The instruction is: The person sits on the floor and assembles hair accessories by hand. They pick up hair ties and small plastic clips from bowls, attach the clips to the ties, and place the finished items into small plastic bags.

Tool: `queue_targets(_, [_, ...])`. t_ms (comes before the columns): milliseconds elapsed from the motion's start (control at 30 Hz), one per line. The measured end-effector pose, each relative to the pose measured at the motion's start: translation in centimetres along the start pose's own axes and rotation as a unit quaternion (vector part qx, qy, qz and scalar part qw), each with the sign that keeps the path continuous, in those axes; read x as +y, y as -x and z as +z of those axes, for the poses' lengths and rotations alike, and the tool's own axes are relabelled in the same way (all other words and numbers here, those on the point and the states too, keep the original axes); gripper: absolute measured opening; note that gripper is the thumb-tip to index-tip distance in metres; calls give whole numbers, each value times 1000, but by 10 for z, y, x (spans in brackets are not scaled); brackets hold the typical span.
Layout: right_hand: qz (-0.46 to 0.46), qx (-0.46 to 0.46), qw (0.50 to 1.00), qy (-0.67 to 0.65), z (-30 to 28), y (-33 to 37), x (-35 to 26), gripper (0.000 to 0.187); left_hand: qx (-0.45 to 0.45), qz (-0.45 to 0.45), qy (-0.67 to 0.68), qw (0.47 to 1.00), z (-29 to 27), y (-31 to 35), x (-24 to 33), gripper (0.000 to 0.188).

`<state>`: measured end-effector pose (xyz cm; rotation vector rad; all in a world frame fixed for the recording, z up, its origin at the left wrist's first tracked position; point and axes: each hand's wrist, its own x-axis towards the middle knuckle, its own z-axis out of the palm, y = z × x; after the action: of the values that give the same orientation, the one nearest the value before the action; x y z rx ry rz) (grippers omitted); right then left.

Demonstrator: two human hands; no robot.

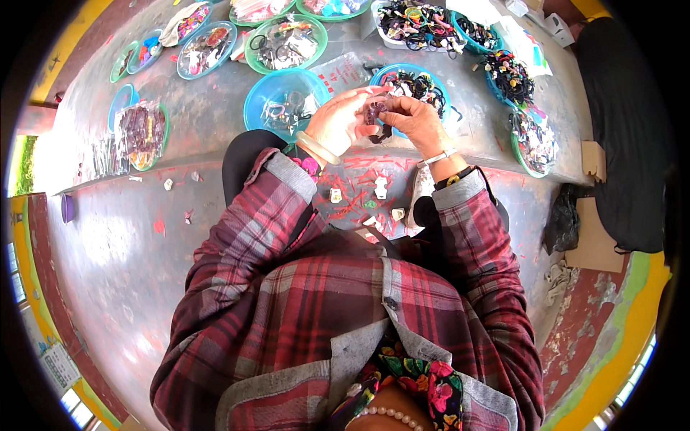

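My left hand (339, 123), with a pale bangle at its wrist, holds a small dark purple piece (374, 112) between thumb and fingers. From the other side my right hand (420, 126) pinches the same piece. A darker strip hangs below it; its exact kind is too small to tell. Just behind my left hand stands a blue basin (251, 108) with small metal and clear pieces in it. Behind my right hand is another blue basin (447, 90) heaped with dark hair ties (417, 85).
Several more basins of small goods stand across the raised grey surface, including a green basin (321, 44). A white tub (381, 32) of hair ties is at the back. Purple packed pieces (141, 133) lie left. Red scraps (352, 188) litter the floor; a black bag (563, 221) lies right.
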<state>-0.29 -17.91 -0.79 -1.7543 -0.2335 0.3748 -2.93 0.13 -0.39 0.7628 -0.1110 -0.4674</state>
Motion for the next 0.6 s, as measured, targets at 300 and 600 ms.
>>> queue_targets(300, [34, 18, 991, -131, 1, 3, -4, 10, 113, -9, -138, 984, 0, -1, -9, 24])
queue_targets(600, [21, 45, 990, -129, 2, 1, 7, 14, 149, -18, -145, 978, -1, -1, -8, 22])
